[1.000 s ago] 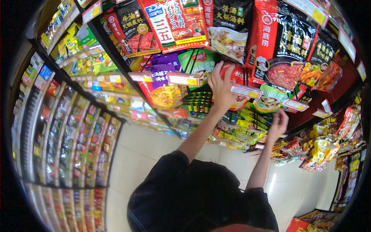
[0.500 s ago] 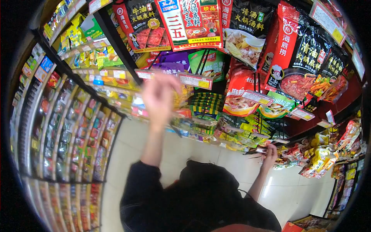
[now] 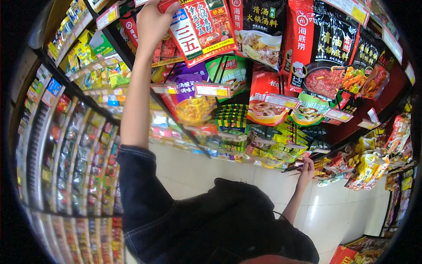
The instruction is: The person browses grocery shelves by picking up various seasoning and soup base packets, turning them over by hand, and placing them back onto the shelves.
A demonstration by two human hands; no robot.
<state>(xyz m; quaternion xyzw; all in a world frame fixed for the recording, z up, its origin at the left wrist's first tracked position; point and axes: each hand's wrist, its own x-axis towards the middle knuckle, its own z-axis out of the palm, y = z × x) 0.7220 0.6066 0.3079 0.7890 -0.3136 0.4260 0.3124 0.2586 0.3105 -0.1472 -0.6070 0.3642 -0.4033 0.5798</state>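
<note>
My left hand [image 3: 154, 20] reaches up to the top rack, thumb and fingers closed on the upper left corner of a red-and-white hot pot base packet [image 3: 204, 33]. That packet hangs tilted among others. Left of it, partly behind my wrist, is a packet with a red meat picture [image 3: 166, 53]. To its right are a black clear-soup hot pot packet [image 3: 260, 35] and a large red-and-black hot pot base packet [image 3: 323, 53]. Low on the right, my right hand [image 3: 305, 171] has curled fingers near the lower shelf edge; what they hold, if anything, is too small to make out.
Price tags on holders [image 3: 213, 89] stick out below the top row. Purple, green and red packets [image 3: 269, 94] hang underneath. A long shelf of jars [image 3: 79, 154] runs along the left. Pale floor tiles [image 3: 189, 169] lie below, and more bags [image 3: 367, 163] hang at the right.
My left hand has moved up and left from the lower price tags and closed on the red-and-white packet, which now tilts. My right hand stays low at the right, fingers still curled.
</note>
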